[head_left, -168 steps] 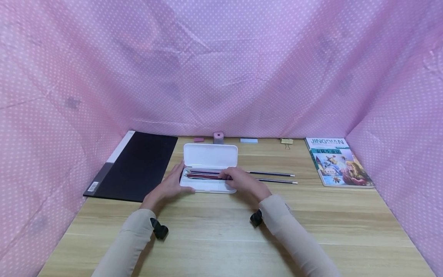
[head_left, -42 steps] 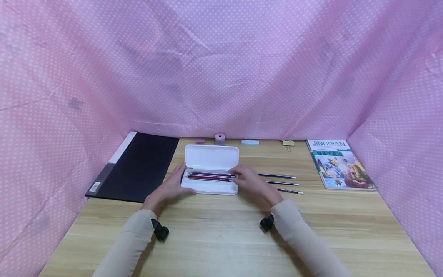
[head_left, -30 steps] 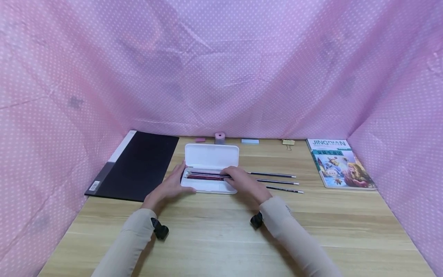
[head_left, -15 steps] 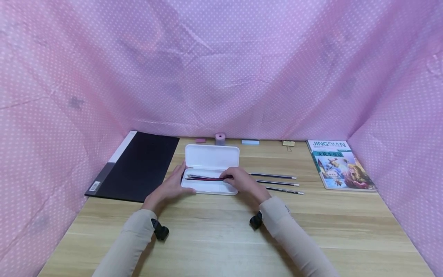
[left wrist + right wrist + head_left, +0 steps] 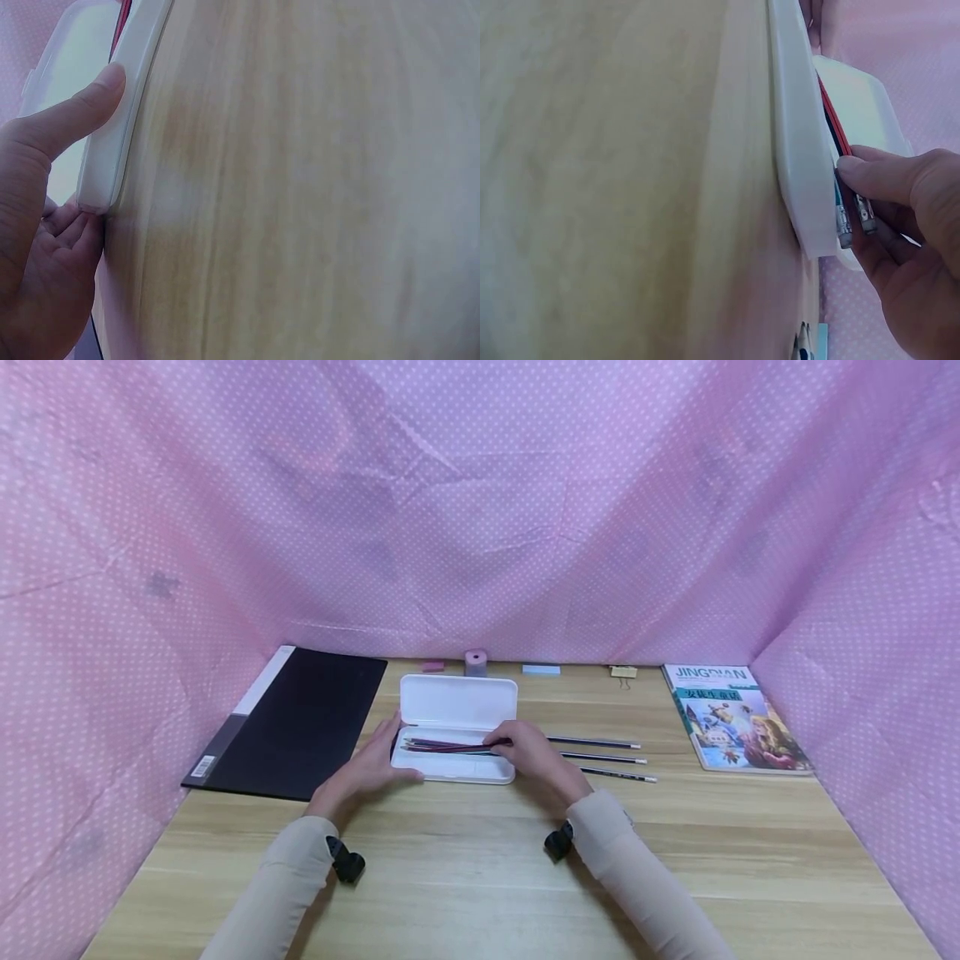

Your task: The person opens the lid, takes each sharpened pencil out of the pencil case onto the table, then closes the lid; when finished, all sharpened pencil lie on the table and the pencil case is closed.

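An open white pencil case (image 5: 457, 702) stands mid-table, its lid raised at the back. At its left end my left hand (image 5: 367, 762) grips the case, thumb on the front wall and fingers round the end, as the left wrist view also shows. My right hand (image 5: 531, 755) is over the right half, pinching a red-and-black pencil (image 5: 835, 120) between thumb and fingers near its eraser end. Another pencil with a metal-capped eraser end (image 5: 844, 229) lies close below those fingers. More pencils (image 5: 420, 742) lie in the case, partly hidden, so their number is unclear.
Three dark pencils (image 5: 603, 758) lie side by side right of the case. A black folder (image 5: 307, 718) lies left, a magazine (image 5: 735, 718) right. Along the back are a pink eraser (image 5: 432, 667), a pink-topped sharpener-like block (image 5: 476, 663), a pale-blue strip (image 5: 541, 669) and a binder clip (image 5: 623, 672).
A third dark pencil now lies on the table, where two lay at first. My right hand has gone back into the case and taken hold of a red-and-black pencil. The left hand stays put.
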`<state>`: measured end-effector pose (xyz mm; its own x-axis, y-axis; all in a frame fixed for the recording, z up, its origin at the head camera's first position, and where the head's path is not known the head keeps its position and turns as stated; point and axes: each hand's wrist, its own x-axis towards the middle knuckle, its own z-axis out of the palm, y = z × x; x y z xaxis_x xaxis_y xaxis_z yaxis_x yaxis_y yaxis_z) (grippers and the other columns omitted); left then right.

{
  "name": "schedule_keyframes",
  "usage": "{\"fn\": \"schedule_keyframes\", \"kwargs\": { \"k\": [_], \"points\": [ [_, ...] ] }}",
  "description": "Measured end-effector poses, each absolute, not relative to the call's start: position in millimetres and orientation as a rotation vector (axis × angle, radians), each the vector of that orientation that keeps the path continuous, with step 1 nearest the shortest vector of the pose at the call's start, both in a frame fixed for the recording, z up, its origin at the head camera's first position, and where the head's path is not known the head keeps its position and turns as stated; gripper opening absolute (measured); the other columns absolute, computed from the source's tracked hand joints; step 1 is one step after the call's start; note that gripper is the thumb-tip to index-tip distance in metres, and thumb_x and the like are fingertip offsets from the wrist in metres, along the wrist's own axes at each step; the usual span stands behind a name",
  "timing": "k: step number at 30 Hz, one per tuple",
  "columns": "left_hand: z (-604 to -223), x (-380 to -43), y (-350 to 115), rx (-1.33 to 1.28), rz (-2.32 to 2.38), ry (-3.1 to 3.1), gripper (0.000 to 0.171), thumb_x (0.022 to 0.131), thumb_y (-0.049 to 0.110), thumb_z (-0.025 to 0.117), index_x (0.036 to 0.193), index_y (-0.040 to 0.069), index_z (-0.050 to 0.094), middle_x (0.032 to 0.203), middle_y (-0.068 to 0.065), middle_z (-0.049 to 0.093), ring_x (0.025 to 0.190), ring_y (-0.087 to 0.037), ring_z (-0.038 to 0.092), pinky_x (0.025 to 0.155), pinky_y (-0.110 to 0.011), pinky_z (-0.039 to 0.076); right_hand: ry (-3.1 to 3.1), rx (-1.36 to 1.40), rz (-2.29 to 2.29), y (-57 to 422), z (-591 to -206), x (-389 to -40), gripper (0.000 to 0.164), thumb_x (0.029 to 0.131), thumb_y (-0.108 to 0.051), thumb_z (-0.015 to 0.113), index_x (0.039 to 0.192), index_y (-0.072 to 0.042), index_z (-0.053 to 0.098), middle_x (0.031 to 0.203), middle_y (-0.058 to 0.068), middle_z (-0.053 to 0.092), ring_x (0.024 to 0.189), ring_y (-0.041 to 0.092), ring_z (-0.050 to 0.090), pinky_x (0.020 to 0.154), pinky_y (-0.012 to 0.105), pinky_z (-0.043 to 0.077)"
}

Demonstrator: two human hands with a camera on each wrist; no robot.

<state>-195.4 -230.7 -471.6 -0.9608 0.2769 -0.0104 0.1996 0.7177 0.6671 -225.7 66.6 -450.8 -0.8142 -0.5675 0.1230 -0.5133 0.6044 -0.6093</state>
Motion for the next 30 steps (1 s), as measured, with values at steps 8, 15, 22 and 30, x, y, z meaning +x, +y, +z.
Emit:
{"fn": "schedule_keyframes", "kwargs": {
  "k": [8,15,22,30],
  "points": [
    [-471,-193,-229,0.361,1.064,2.796,0.127,0.06,0.056,0.079,0.149,0.013,0.0,0.143,-0.009,0.026,0.129,-0.022,0.026,0.107,-0.046,0.021,2.723,-0.702,-1.106,89,-441,-218,0.02,0.089,-0.012,0.06,0.103,-0.021,0.071,0.107,-0.006,0.064,0.105,0.011,0.055,0.091,0.033,0.044],
    [-470,-194,-230,0.326,1.021,2.799,0.127,0.06,0.058,0.078,0.149,0.015,-0.002,0.148,-0.009,0.019,0.133,-0.023,0.022,0.108,-0.045,0.019,2.744,-0.756,-1.227,124,-438,-210,0.018,0.085,-0.01,0.066,0.101,-0.015,0.071,0.104,0.0,0.067,0.096,0.016,0.059,0.083,0.037,0.048],
    [-470,-197,-231,0.312,0.98,2.798,0.128,0.06,0.062,0.075,0.149,0.014,-0.004,0.151,-0.009,0.015,0.135,-0.025,0.018,0.109,-0.047,0.018,2.836,-0.732,-1.171,168,-446,-189,0.017,0.085,-0.012,0.066,0.098,-0.02,0.072,0.096,-0.007,0.066,0.09,0.011,0.059,0.079,0.034,0.049],
    [-472,-197,-231,0.328,0.99,2.795,0.129,0.059,0.063,0.075,0.149,0.013,-0.003,0.15,-0.01,0.016,0.136,-0.024,0.017,0.109,-0.047,0.017,2.903,-0.59,-1.122,224,-449,-152,0.02,0.087,-0.014,0.063,0.1,-0.028,0.069,0.1,-0.01,0.065,0.096,0.013,0.059,0.084,0.04,0.048]
  ]
}}
